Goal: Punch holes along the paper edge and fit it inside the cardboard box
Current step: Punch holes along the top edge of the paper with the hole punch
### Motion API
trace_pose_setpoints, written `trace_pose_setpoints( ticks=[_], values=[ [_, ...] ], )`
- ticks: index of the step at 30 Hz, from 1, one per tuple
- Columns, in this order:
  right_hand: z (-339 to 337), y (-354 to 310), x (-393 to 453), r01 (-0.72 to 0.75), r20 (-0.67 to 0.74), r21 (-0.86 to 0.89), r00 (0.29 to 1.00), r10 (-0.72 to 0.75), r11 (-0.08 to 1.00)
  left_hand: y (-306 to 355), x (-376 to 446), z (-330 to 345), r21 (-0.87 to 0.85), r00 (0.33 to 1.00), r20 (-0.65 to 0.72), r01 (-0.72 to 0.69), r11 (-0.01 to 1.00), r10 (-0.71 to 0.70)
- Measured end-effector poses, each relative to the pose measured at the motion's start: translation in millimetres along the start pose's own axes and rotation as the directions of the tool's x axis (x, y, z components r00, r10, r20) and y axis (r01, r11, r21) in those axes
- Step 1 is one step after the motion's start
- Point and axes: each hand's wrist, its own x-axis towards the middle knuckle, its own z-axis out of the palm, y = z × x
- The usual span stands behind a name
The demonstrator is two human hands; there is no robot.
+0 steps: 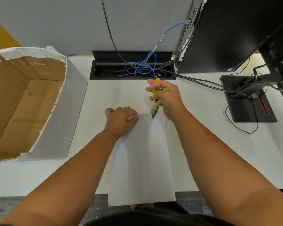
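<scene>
The white paper (142,160) lies on the desk (203,144), its near end overhanging the desk edge, its far edge pinched by the left hand (121,121) and bitten by the green-handled punch (156,101) clenched in the right hand (167,98), with open desk between it and the cardboard box (39,111) at left.

Your left hand (121,121) covers paper (142,160) far-left corner. Punch (155,110) handles mostly hidden in your right hand (166,98). Box (31,101) cut off at left edge.
</scene>
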Motion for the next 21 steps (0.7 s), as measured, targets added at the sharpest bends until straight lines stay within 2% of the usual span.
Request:
trace_pose_setpoints(
  ticks=[8,21],
  values=[
    [-4,-5,-4,-0.019,-0.063,-0.004,0.998,0.019,1.000,0,-2,-4,-0.051,1.000,-0.005,-0.018,0.999,0.018],
    [-11,-3,-6,0.006,-0.078,-0.021,0.997,-0.008,1.000,0,0,-10,-0.176,0.995,0.089,0.069,0.982,-0.054]
  ],
)
